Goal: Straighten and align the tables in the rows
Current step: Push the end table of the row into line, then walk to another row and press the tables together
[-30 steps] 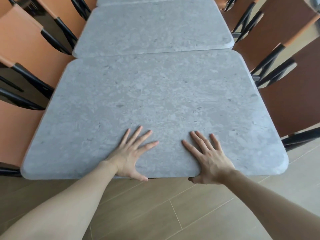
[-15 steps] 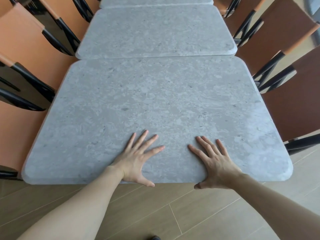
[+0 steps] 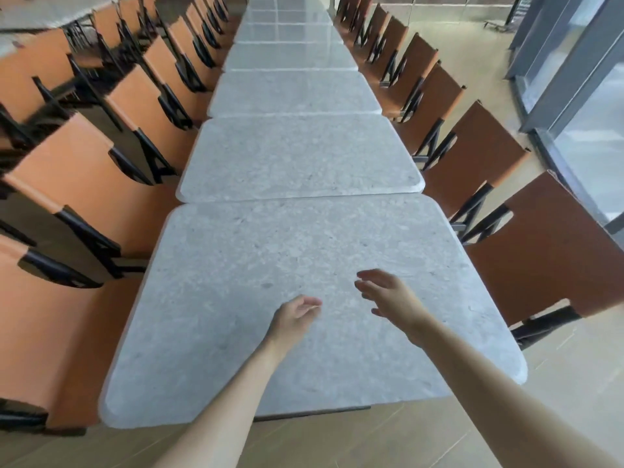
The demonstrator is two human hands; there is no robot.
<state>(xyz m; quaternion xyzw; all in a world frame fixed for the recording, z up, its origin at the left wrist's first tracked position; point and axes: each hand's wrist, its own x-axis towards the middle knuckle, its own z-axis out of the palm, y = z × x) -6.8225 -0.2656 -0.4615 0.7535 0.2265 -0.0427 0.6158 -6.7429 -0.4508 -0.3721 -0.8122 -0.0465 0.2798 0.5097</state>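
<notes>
A long row of grey stone-look tables runs away from me. The nearest table (image 3: 236, 282) butts against the second table (image 3: 297, 157), its far edge sitting a little to the right of that one's. My left hand (image 3: 293, 317) hovers over the near table with fingers loosely curled, holding nothing. My right hand (image 3: 388, 293) is raised above the top too, fingers relaxed and spread, not touching it.
Orange chairs with black frames line the left side (image 3: 84, 184) and brown-backed ones the right side (image 3: 553, 244) of the row. Another table row (image 3: 40, 11) shows at the far left. Glass doors (image 3: 587, 106) stand at the right. Wooden floor lies at my feet.
Both hands have lifted off the near tabletop, where they lay flat before. My view has tipped up, now showing the whole row.
</notes>
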